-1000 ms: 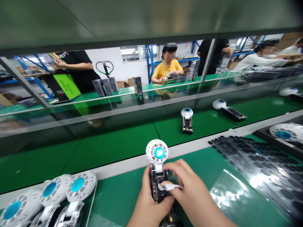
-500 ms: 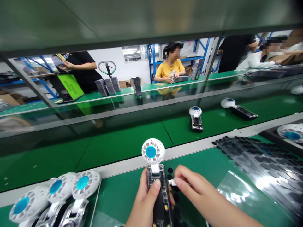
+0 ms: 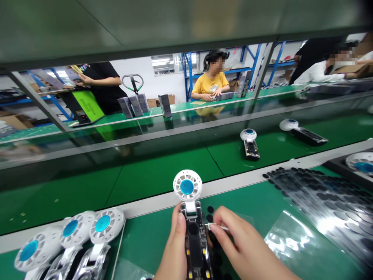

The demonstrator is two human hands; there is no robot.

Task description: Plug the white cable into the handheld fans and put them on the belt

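My left hand (image 3: pixel 174 249) grips a small hand-held fan (image 3: pixel 190 217) by its open black body, its white round head with a blue centre pointing away from me. My right hand (image 3: pixel 239 243) is just right of the fan body, its fingers pinched on a thin white strip (image 3: pixel 216 226) held next to the body. Small black round pads (image 3: pixel 210 210) lie on the green mat beside the fan.
Three matching fans (image 3: pixel 70 237) lie at the lower left. A clear sheet of black round pads (image 3: pixel 320 194) lies at the right. Two fans (image 3: pixel 250 142) sit on the green conveyor belt (image 3: pixel 163 171) beyond. Other people work at the far bench.
My right hand has drawn off the fan body to its right side, holding the white strip. The fans on the belt have drifted to the right.
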